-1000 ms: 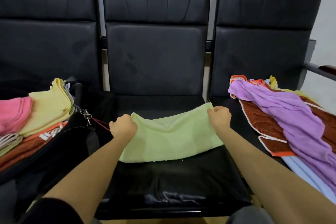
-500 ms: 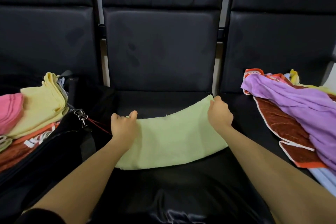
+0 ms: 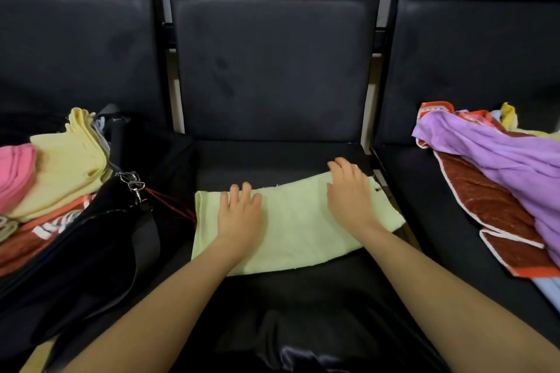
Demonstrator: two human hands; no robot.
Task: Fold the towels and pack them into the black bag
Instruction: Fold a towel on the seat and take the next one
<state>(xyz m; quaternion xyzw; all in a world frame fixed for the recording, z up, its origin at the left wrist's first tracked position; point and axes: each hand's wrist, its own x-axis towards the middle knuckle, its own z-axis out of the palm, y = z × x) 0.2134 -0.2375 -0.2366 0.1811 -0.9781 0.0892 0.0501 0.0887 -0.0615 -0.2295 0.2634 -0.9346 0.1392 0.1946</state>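
A light green towel [image 3: 297,221] lies folded in a wide strip on the middle black seat. My left hand [image 3: 241,215] rests flat on its left part, fingers spread. My right hand [image 3: 348,194] lies flat on its right part, fingers reaching over the far edge. Neither hand grips the cloth. The black bag [image 3: 91,239] sits open on the left seat, holding folded yellow [image 3: 66,172], pink [image 3: 15,172] and rust-orange [image 3: 45,227] towels.
A pile of unfolded towels lies on the right seat: a purple one [image 3: 509,160] over a rust-red one with white and orange trim [image 3: 491,209], light blue cloth beneath. A metal clip [image 3: 133,183] hangs from the bag's strap. Black chair backs [image 3: 272,63] stand behind.
Both hands let go of the towel's far corners and now lie flat on it. The folded towel has settled onto the seat. The camera has moved closer and tilted down.
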